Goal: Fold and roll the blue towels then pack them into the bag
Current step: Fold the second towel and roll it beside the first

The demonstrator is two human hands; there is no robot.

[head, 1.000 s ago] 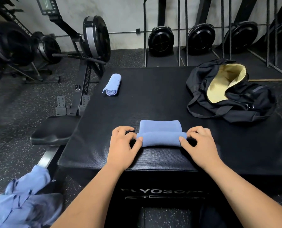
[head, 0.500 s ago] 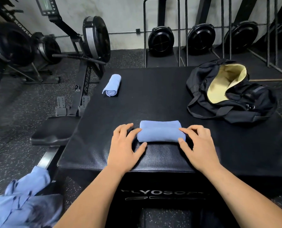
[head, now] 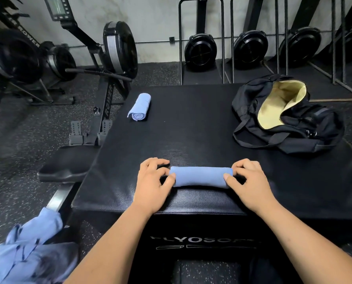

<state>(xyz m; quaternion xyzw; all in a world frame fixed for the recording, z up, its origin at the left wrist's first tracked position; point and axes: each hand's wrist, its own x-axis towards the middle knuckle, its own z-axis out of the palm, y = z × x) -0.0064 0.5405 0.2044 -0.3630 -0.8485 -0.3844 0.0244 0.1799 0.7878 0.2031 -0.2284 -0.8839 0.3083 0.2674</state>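
A blue towel (head: 200, 176) lies fully rolled into a tube near the front edge of the black padded box (head: 191, 136). My left hand (head: 153, 182) pinches its left end and my right hand (head: 247, 181) pinches its right end. A second rolled blue towel (head: 139, 107) rests at the box's far left corner. The black bag (head: 287, 119) sits open at the far right of the box, its yellow lining showing.
A heap of loose blue towels (head: 27, 251) lies on the floor at the lower left. A rowing machine (head: 101, 83) with its seat (head: 66, 163) stands close against the box's left side. More rowers stand upright along the back wall.
The towel's flat far part has been rolled up completely. The roll and both hands moved slightly away from me, and the fingers now curl around the roll's ends.
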